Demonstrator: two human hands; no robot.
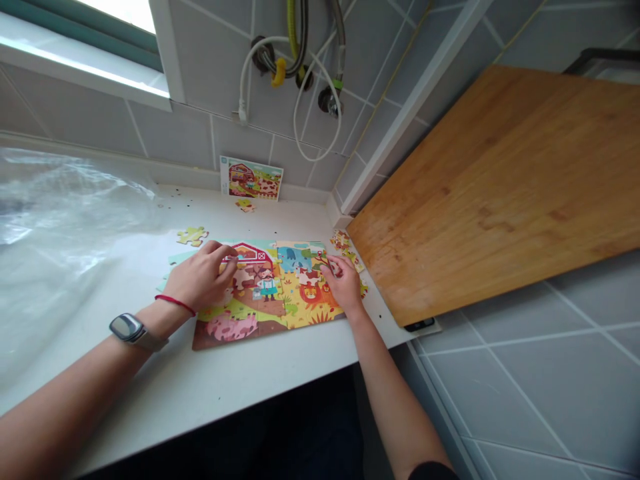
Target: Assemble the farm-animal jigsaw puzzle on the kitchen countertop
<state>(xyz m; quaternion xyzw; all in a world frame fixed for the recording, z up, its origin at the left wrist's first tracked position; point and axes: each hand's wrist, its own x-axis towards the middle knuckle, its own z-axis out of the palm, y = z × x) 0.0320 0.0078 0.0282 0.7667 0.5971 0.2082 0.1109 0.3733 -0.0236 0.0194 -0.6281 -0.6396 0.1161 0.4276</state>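
While unfinished, puzzle (270,293) under right hand (343,280)

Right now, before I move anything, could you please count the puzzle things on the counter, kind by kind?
Picture card: 1
Partly built jigsaw: 1
Loose jigsaw pieces: at least 5 (those at the right overlap)
Total: at least 7

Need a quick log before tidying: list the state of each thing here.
Jigsaw puzzle, mostly assembled
Loose puzzle pieces, scattered beside it
Left hand, resting on the puzzle
Right hand, fingertips on the puzzle
Puzzle picture card, propped against the wall
Bamboo cutting board, leaning against the wall
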